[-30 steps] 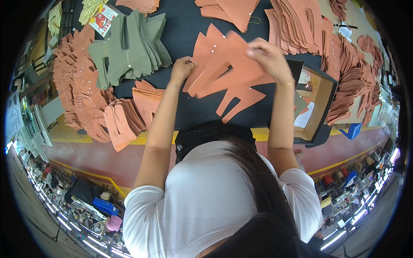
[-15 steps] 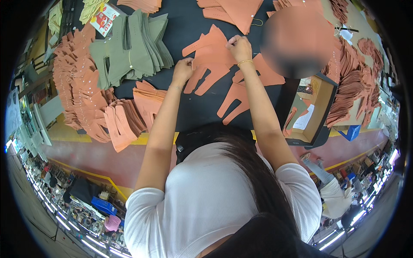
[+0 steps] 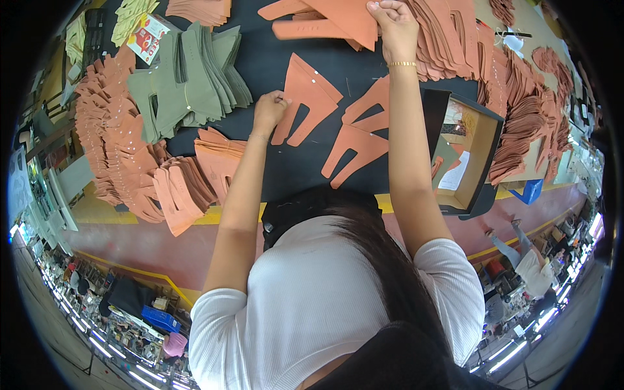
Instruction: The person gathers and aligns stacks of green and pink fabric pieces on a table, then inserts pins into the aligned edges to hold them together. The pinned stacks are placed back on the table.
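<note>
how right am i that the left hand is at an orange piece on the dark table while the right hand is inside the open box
The right hand is not inside the open box: the head view shows it at a second orange piece, near the picture's upper edge. The left hand is at an orange piece on the dark table, as you say.

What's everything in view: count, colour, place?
Flat piece: one, orange, centre
Overlapping pieces: two visible, orange, centre right
Held piece: count unclear, orange, top centre
Green stack: one, green, upper left
Orange stacks: several, orange, left, top, right
Pale stacks: two, yellowish, top left
Carton: one, multicoloured, top left
Open box: one, black, right
Table: one, black, middle
Person: one clear, pale top, lower right
Left hand: one, bare, beside flat piece
Right hand: one, bare, gripping held piece
</note>
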`<state>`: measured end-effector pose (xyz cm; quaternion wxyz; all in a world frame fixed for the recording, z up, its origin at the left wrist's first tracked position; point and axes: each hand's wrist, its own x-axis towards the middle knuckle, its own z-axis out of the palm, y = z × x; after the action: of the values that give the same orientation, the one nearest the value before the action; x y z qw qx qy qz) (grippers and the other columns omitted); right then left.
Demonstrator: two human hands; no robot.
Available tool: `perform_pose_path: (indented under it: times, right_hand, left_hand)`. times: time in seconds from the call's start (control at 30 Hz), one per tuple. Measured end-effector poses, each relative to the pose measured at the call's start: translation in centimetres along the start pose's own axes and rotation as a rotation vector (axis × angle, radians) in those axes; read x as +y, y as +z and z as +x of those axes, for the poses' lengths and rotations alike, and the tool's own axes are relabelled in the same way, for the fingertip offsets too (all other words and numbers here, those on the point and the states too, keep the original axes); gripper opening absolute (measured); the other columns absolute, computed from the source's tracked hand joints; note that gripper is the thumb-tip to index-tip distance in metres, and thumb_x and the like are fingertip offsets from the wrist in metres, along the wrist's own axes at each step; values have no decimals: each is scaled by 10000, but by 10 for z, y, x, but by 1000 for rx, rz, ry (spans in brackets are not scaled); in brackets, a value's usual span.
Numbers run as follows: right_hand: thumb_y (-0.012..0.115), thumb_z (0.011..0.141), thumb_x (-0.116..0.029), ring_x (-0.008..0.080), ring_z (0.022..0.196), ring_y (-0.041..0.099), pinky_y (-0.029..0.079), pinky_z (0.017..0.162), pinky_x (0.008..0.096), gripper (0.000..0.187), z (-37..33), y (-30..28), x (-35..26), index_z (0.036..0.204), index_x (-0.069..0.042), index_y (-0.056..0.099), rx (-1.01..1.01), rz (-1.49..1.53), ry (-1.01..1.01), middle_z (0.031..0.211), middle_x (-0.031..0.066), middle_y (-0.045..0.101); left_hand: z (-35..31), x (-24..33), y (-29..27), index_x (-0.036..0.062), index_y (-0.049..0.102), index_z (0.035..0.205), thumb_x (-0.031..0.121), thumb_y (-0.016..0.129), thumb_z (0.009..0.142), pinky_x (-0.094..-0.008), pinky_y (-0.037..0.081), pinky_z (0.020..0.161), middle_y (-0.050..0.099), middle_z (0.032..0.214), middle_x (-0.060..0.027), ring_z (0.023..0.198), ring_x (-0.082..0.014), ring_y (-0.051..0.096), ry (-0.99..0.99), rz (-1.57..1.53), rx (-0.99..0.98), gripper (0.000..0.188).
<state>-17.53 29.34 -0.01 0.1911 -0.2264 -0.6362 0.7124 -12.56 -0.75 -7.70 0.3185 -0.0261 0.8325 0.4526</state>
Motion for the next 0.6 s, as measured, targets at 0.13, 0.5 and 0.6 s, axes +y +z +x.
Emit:
perform_pose_path:
  times: [0.13,0.5,0.6]
  right_hand:
    - [737,849,-94,126,874,666,534,764,223,324,5,-35,35,1124,6,599,73,-253,19,997,85,688]
    - [756,788,-165,213,804,679,531,746,332,233,-95,-152,50,995,-72,706,-210,-995,333,909,102,702]
    - [777,754,-170,260,853,653,521,788,360,282,-112,-155,61,1006,-86,682,-221,-1090,238,931,85,666]
  left_hand:
    - [1,1,-2,-27,689,924,118,677,854,-264,395,599,586,679,9,627,-81,468,-50,7,-37,162]
    - [6,-4,-2,-1,702,929,145,686,850,-290,437,628,643,708,-31,640,-113,546,-67,13,-56,167]
    - [7,-7,-2,10,707,936,165,691,845,-308,455,639,676,728,-59,649,-136,587,-41,29,-50,180]
